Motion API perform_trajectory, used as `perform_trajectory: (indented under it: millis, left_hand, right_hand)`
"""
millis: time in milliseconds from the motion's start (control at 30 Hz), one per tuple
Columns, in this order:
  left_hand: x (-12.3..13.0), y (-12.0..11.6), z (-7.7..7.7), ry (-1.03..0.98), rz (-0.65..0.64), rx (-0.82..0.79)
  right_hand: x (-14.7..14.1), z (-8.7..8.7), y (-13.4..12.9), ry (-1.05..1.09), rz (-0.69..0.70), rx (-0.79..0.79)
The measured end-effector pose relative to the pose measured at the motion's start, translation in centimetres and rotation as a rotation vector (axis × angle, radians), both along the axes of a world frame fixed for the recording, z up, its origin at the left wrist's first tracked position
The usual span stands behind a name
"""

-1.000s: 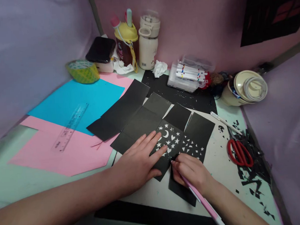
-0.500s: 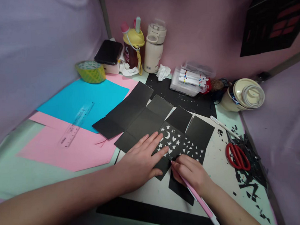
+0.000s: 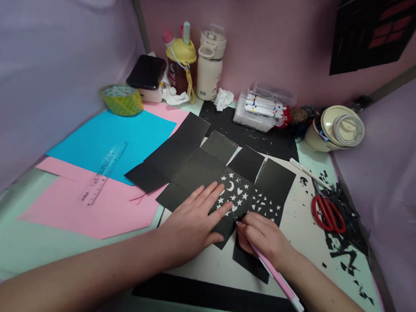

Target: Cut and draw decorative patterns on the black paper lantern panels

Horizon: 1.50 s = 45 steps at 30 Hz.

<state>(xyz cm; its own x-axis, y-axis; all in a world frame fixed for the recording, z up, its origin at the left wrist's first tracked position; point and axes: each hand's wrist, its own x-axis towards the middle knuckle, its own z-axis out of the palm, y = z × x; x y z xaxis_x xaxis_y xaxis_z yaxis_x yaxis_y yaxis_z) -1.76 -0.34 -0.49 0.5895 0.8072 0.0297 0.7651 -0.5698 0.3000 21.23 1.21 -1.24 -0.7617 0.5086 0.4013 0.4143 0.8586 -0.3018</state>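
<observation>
Black card with fold lines and slits lies on a pale board; star, moon, heart and triangle shapes are cut through its right part. My left hand lies flat on it with fingers spread, beside the cut-out shapes. My right hand is closed round a slim pink pen-like tool, whose tip touches the card just below the cut-outs, near my left fingertips. The tip itself is too small to make out. The tool's rear end points toward the bottom right.
Red-handled scissors and black scraps lie at the right. A clear ruler rests on blue and pink paper. Tape, bottles, a marker box and a cream cup stand behind.
The whole view has shifted slightly, moving most items a little left in the picture. My hands keep nearly the same places on the card, with the pink tool still held.
</observation>
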Motion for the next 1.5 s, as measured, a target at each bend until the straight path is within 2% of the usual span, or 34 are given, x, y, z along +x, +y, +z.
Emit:
perform_trajectory:
  millis: [433, 533, 600, 700, 767, 900, 1067, 1200, 1300, 1500]
  left_hand:
    - [0.0, 0.0, 0.0, 0.008, -0.006, 0.001]
    - [0.0, 0.1, 0.1, 0.011, -0.008, -0.004]
    - [0.0, 0.0, 0.1, 0.019, -0.008, -0.013]
    - [-0.1, 0.0, 0.1, 0.023, -0.009, -0.011]
    - [-0.1, 0.0, 0.0, 0.019, -0.009, -0.005]
    - [-0.2, 0.0, -0.2, 0.017, -0.011, 0.005]
    - [0.0, 0.0, 0.0, 0.027, -0.006, 0.006]
    - [0.0, 0.0, 0.1, 0.035, -0.005, -0.002]
    - [0.0, 0.0, 0.1, 0.026, -0.005, -0.002]
    - [-0.1, -0.1, -0.1, 0.017, -0.002, 0.002]
  right_hand:
    - [0.0, 0.0, 0.2, 0.01, 0.002, -0.038]
    - [0.1, 0.2, 0.2, 0.122, 0.003, -0.102]
    - [0.2, 0.6, 0.2, 0.291, -0.069, -0.215]
    - [0.5, 1.2, 0.0, 0.525, -0.268, -0.445]
    - [0.5, 1.4, -0.1, 0.579, -0.369, -0.564]
    - [0.4, 1.8, -0.2, 0.546, -0.494, -0.717]
    - [0.4, 2.2, 0.1, 0.532, -0.418, -0.768]
    - [0.3, 2.3, 0.2, 0.528, -0.361, -0.706]
    - [0.0, 2.2, 0.0, 0.488, -0.37, -0.674]
    - [-0.1, 1.6, -0.2, 0.464, -0.32, -0.757]
